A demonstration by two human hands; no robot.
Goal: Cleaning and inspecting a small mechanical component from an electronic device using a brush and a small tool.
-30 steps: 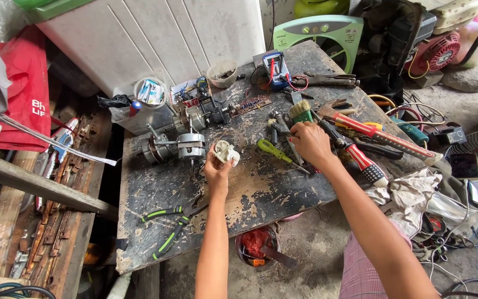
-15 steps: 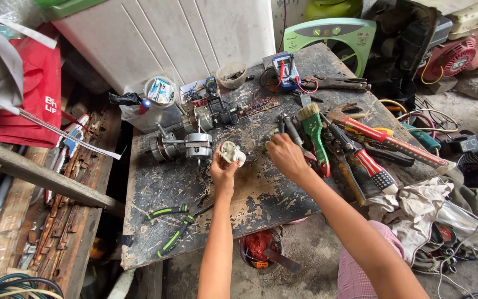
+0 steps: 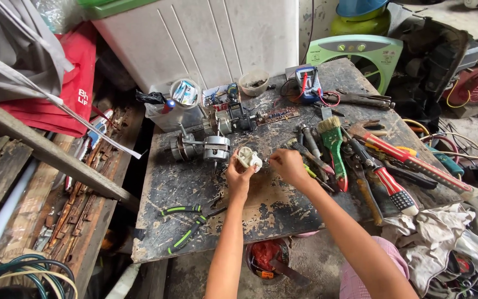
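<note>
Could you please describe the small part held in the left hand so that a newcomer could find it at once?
Start at the worn, paint-stained workbench and find the metal fan motor near its middle. Just right of it, the left hand holds a small white plastic part, with the right hand close beside it. It is the only pale, rounded piece among dark metal tools.

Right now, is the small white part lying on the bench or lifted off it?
Lifted. The left hand holds the small white part above the workbench, right hand beside it.
</note>
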